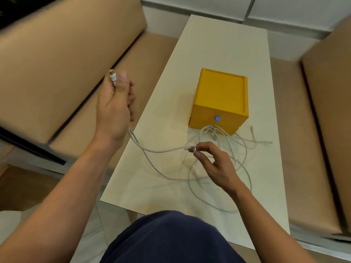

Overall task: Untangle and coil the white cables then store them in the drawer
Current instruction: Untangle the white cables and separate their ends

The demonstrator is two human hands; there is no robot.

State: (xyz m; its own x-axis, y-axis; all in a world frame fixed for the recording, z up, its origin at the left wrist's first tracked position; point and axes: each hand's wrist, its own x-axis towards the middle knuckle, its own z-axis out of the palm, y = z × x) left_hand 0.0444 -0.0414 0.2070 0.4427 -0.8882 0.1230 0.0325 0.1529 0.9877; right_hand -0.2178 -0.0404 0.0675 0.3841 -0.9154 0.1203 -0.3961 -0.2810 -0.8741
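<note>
Untangling the thin white cables heaped on the tabletop before the shut yellow plastic drawer box, the left hand is gripping a plug end while the right hand fingers are pinching a strand, probably needing pulling free.

A long cream rectangular worktop runs away from the viewer. A tan upholstered sofa lines its left edge and a matching tan seat lines its right edge. Pale floor tiles lie beyond its far edge.
</note>
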